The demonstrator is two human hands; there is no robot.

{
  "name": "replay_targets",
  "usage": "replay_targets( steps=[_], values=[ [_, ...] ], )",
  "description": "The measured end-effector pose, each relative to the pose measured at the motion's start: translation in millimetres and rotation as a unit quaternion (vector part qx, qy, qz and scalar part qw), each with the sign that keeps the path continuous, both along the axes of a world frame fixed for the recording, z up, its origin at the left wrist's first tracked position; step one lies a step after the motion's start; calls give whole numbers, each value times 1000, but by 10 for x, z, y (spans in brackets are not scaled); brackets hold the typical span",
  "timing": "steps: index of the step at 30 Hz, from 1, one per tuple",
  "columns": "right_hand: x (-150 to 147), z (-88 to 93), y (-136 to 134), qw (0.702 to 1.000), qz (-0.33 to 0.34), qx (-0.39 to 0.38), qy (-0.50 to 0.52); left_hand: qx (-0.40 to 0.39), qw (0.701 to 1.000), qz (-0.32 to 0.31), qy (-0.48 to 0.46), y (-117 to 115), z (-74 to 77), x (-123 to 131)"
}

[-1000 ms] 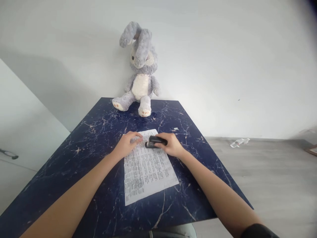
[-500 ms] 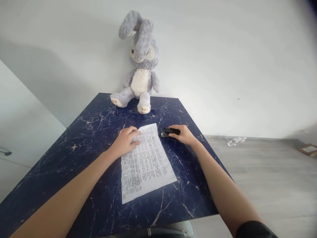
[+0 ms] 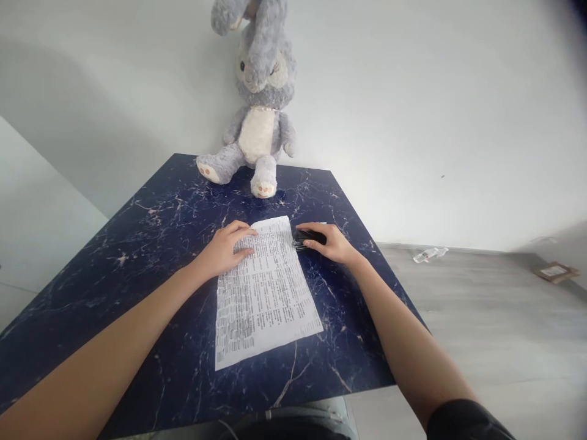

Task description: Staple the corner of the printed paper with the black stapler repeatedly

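Note:
Printed sheets of paper (image 3: 270, 293) lie on the dark blue marbled table (image 3: 151, 244), turned slightly. How many sheets there are I cannot tell. My left hand (image 3: 227, 247) rests on their upper left edge, fingers stretched out and thumb apart. Just beyond the sheets' right edge, my right hand (image 3: 331, 243) is closed round a black stapler (image 3: 310, 236). The stapler's front end points left and meets the upper right edge of the paper; whether the paper is between its jaws I cannot make out.
A grey plush rabbit (image 3: 259, 131) sits at the table's far edge, leaning on the white wall (image 3: 413, 110). To the right on the floor lie a clear plastic bottle (image 3: 430, 254) and a piece of cardboard (image 3: 553, 272).
My right hand has brought the stapler left, up to the paper's edge. My left hand stays on the sheets. The view has tilted down a little.

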State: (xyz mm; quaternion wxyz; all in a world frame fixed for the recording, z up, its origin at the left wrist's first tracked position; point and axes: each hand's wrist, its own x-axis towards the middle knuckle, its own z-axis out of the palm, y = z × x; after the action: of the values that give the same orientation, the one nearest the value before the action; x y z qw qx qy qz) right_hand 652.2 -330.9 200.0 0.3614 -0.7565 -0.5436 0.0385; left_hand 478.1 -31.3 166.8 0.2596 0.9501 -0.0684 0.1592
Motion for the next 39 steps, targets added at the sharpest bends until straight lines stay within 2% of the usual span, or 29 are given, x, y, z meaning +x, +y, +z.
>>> replay_targets(
  steps=[4, 28, 39],
  values=[
    [-24, -3, 21, 998, -19, 49, -23, -15, 1000, -10, -1, -4, -6, -1],
    [-125, -19, 119, 997, -34, 53, -37, -36, 999, -33, 4, 24, -35, -14],
    [-143, -55, 147, 997, -43, 13, -65, -30, 999, -28, 3, 18, -45, -16]
  ],
)
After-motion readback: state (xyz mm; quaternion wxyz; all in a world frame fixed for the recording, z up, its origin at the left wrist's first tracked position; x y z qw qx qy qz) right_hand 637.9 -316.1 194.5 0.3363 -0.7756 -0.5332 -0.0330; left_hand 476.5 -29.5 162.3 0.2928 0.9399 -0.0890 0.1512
